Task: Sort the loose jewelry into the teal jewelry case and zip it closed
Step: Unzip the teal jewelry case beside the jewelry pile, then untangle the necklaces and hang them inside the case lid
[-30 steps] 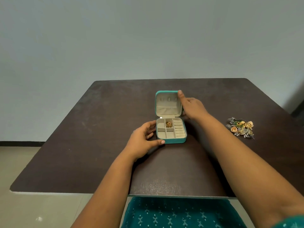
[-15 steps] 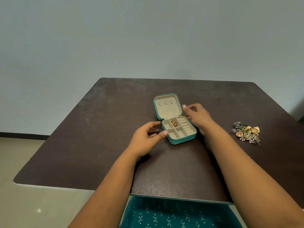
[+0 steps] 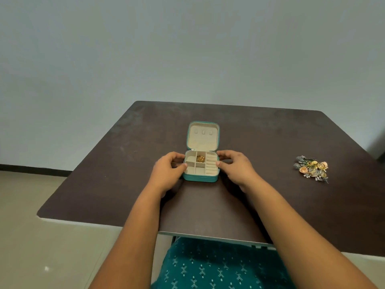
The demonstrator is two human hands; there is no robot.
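Case (image 3: 201, 171) now squared to person, lid back; both hands moved to sides: left hand (image 3: 168, 171), right hand (image 3: 235, 168) fingers grasping base. One gold piece (image 3: 200, 158) inside, apparently; jewelry pile (image 3: 311, 168) on desk (image 3: 104, 180) unsorted.

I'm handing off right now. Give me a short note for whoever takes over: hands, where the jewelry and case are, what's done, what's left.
Left hand grips the left side of the teal jewelry case; right hand grips its right side.
The case sits mid-table, lid open and leaning back.
Done: one gold piece lies in the top middle compartment; the other compartments look empty.
Left: the pile of loose jewelry lies far off on the right of the table, untouched. Sort it into the case, then close the lid and zip it shut.
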